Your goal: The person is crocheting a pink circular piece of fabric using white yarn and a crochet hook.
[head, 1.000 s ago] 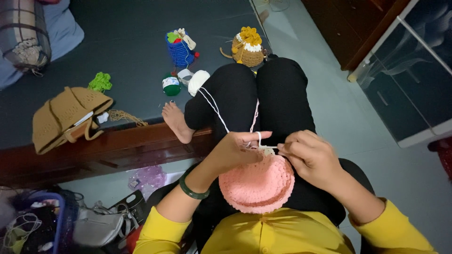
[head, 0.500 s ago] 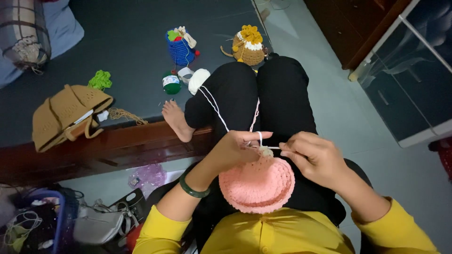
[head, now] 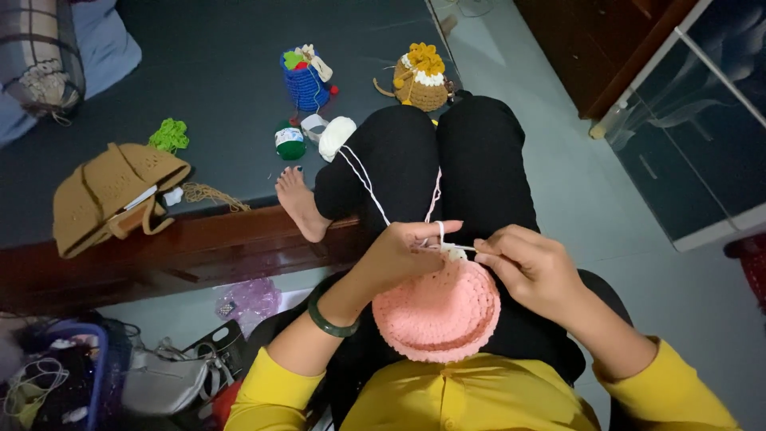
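Observation:
A round pink crocheted piece [head: 437, 313] rests on my lap. My left hand [head: 405, 252] grips its upper edge, with white yarn [head: 364, 177] looped over the index finger. My right hand [head: 529, 268] pinches a thin crochet hook [head: 461, 248] whose tip sits at the white stitches on the piece's top rim. The yarn runs up over my black-clad legs to a white yarn ball [head: 337, 136] on the dark mat. A green bangle [head: 329, 322] circles my left wrist.
On the dark mat [head: 199, 72] lie a brown crocheted bag [head: 108, 195], a green yarn scrap [head: 169, 135], a green spool [head: 290, 140], a blue crocheted pouch [head: 306, 80] and a brown-yellow crocheted pouch [head: 421, 80]. A wooden edge [head: 159, 247] borders the mat. Bags [head: 159, 383] clutter the lower left.
My hands stay at the pink piece's rim, the right one shifting slightly with the hook. Everything else keeps its place.

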